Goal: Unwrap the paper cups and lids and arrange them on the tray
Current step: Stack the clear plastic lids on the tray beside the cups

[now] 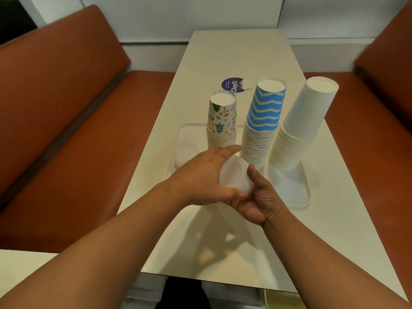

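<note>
Three upside-down stacks of paper cups stand on a white tray (298, 197): a patterned stack (221, 121) on the left, a blue zigzag stack (262, 121) in the middle, a plain white stack (301, 123) leaning at the right. Over the tray's near edge, my left hand (200, 177) and my right hand (258, 197) hold a small stack of translucent plastic lids (235, 176) between them. A second pile of clear lids (186, 152) lies on the tray's left side, partly behind my left hand.
A purple round label with crumpled clear wrap (234, 85) lies on the white table (234, 52) behind the cups. Orange bench seats flank the table, one at the left (66, 108) and one at the right (383, 103). A wall closes the far end.
</note>
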`<state>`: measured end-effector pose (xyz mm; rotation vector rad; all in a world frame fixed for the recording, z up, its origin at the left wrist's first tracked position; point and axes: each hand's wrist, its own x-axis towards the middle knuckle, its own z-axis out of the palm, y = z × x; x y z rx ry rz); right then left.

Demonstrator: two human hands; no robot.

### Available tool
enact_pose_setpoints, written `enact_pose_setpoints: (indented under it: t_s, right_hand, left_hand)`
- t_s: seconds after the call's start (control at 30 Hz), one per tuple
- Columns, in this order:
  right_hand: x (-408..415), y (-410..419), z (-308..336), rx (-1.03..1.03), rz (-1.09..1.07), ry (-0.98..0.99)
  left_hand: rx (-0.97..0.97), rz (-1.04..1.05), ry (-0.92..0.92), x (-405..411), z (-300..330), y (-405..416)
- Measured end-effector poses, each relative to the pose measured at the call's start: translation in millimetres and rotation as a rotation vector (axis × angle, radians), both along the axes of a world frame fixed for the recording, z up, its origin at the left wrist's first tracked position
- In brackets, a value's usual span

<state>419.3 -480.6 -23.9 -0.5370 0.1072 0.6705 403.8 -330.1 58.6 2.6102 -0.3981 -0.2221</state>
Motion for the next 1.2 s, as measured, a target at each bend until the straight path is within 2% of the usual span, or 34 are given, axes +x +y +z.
enact_pose_setpoints:
  t_s: [0.43, 0.63, 0.73, 0.83, 0.93, 1.2]
  right_hand:
    - [-2, -4, 4, 0.042, 0.001, -0.052]
    - [2, -2, -2, 0.028, -0.027, -0.003]
    - [4, -3, -8, 0.001, -0.048, 0.047]
    - [5, -1, -10, -0.012, -0.06, 0.091]
    - [6, 3, -12, -0.022, -0.06, 0.101]
    - [8, 3, -16, -0.024, -0.065, 0.098]
  left_hand:
    - [-0.137, 0.045, 0.005, -2, -3, 0]
    - [-0.217, 0.081, -0.218, -9, 3, 21]
    - [-0.194, 0.222, -0.317, -2, 1, 50]
    - [0.063, 0.403, -0.117, 24, -14, 75]
    - [0.183, 0.365, 0.073, 51, -31, 90]
    - [0.246, 0.25, 0.106, 87, -41, 87]
